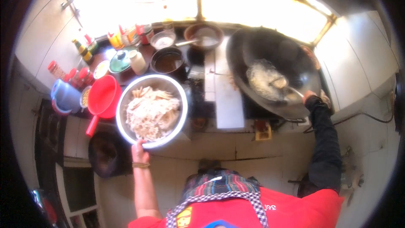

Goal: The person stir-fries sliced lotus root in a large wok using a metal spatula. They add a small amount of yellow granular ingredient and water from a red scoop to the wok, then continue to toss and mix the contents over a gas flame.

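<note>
My left hand (140, 151) grips the near rim of a steel bowl (182, 114), thumb over the edge. Pale slices pitted with holes, which look like lotus root, fill the bowl (153, 112). On the right, my right hand (308, 96) is closed around the handle of a ladle (295, 91). The ladle's head rests in bubbling, pale foamy liquid (262, 74) at the bottom of a large dark wok (284, 52). What lies under the foam is hidden.
A red plastic ladle (104, 96) and a blue pitcher (65, 95) stand left of the bowl. Behind are a pot of brown liquid (167, 61), a white jar (137, 61), a brown bowl (204, 34) and several condiment bottles (83, 52). A pale tiled strip (228, 101) borders the wok.
</note>
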`<state>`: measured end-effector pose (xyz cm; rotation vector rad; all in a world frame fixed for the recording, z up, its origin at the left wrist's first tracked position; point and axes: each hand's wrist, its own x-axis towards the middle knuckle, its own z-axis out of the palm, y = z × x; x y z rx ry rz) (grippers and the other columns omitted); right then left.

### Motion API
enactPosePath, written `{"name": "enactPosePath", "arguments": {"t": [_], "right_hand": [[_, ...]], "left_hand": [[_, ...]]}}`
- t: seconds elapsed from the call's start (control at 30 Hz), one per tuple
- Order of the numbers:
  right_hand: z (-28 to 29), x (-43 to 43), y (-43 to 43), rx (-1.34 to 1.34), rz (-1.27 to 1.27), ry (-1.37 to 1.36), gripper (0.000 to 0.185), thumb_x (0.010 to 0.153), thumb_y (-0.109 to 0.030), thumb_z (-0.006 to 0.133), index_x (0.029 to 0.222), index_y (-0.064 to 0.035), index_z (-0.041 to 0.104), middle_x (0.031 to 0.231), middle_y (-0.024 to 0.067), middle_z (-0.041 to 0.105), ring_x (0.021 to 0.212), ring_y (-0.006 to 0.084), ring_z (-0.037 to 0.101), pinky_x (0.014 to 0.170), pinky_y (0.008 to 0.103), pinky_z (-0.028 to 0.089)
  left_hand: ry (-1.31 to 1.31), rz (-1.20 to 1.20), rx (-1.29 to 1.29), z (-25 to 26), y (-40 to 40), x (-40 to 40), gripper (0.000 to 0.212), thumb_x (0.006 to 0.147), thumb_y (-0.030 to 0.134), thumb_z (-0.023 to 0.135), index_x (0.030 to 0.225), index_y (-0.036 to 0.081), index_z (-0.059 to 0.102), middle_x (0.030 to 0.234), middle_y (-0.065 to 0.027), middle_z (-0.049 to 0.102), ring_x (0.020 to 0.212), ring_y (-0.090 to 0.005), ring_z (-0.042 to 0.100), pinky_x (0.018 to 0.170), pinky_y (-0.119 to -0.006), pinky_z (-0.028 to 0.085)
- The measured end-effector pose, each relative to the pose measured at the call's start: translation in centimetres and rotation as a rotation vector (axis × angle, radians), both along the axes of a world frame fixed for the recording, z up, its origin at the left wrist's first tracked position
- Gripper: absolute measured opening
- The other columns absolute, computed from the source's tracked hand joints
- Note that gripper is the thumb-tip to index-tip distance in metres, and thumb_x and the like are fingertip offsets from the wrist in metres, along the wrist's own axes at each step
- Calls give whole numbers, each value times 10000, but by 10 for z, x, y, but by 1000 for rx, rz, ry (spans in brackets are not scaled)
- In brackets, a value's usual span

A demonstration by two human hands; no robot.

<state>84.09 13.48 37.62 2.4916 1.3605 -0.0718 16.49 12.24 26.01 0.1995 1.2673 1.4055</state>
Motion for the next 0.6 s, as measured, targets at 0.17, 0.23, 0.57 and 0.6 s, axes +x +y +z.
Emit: {"name": "enactPosePath", "arguments": {"t": [0.17,0.23,0.57,0.6], "right_hand": [[-14,-55,52,32,74,217,255,701,-248,565,864,-60,620,809,158,594,788,260,578,711,339,455],[31,-68,53,-34,70,306,240,702,-244,560,844,-61,624,798,142,599,790,265,576,720,341,453],[-3,22,12,13,160,153,207,715,-208,523,778,-35,617,772,161,592,762,284,576,666,369,459],[12,27,2,-47,264,141,206,715,-204,523,780,-33,617,774,161,592,764,282,577,664,366,460]], "left_hand": [[13,-31,-7,16,-16,3,281,598,-60,480,878,-73,494,806,-119,540,713,-232,551,627,-330,477],[91,-34,19,30,-27,-4,300,602,-56,465,899,-87,486,823,-124,541,731,-233,556,645,-334,482],[435,-245,457,192,18,141,240,637,42,470,872,-7,469,791,-54,484,713,-155,476,633,-269,401],[488,-287,410,211,26,156,227,639,49,476,860,-1,469,769,-50,477,703,-155,474,616,-271,400]]}}
